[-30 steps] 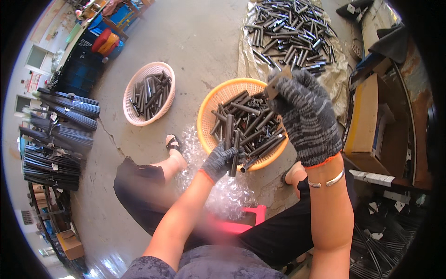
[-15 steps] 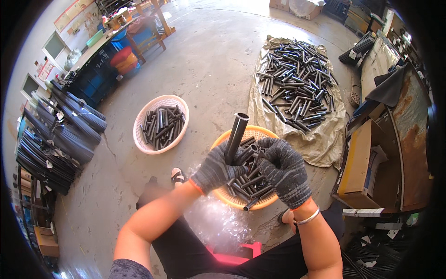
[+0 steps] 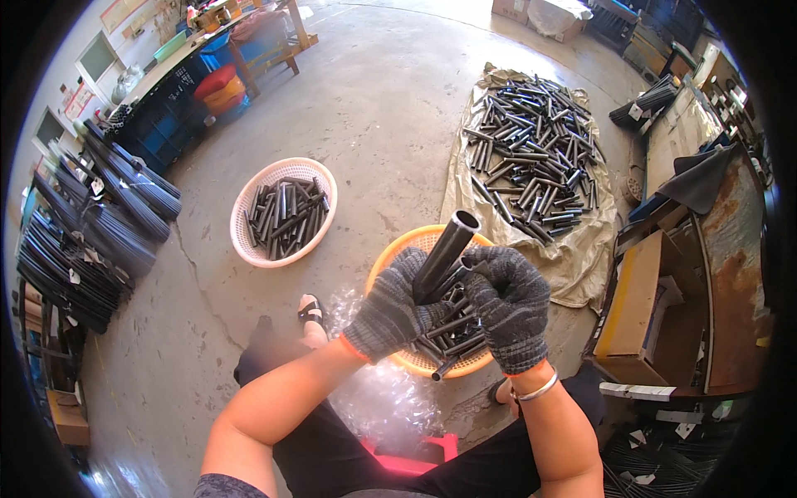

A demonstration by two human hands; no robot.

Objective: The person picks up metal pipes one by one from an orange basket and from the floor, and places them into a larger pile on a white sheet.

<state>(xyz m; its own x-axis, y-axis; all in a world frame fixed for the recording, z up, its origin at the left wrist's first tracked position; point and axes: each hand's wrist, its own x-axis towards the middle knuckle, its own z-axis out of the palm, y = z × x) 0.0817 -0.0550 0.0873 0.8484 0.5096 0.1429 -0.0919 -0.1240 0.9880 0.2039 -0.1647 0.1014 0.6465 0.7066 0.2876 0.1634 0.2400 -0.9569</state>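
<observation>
Underfoot, all around: grey floor [image 3: 365,116]. Far right, laid flat: beige sheet [image 3: 581,282] w/ big loose heap of short black tubes [image 3: 540,158] on top. Far left, by wall: long desk [image 3: 162,70] w/ dark blue lower part. Nearer, also left: stacked bundles of long black rods [image 3: 124,195], some w/ white tags. Near right: open cardboard box [image 3: 627,311]. Near middle, under both hands: orange basket [image 3: 467,367], partly hidden, w/ more short tubes inside. Farther left, apart from it: pale pink basket [image 3: 289,262], also w/ tubes in. Nearest, b/w knees: pinkish-red stool [image 3: 398,465], partly in view. Left hand [image 3: 386,311], grey knit glove: wrapped round thick black tube [image 3: 446,257], tilted right, open end up, above orange basket. Right hand [image 3: 508,303], same glove: fingers curled just beside that tube; can't tell if gripping anything. On right wrist: silver bracelet [image 3: 541,388].
</observation>
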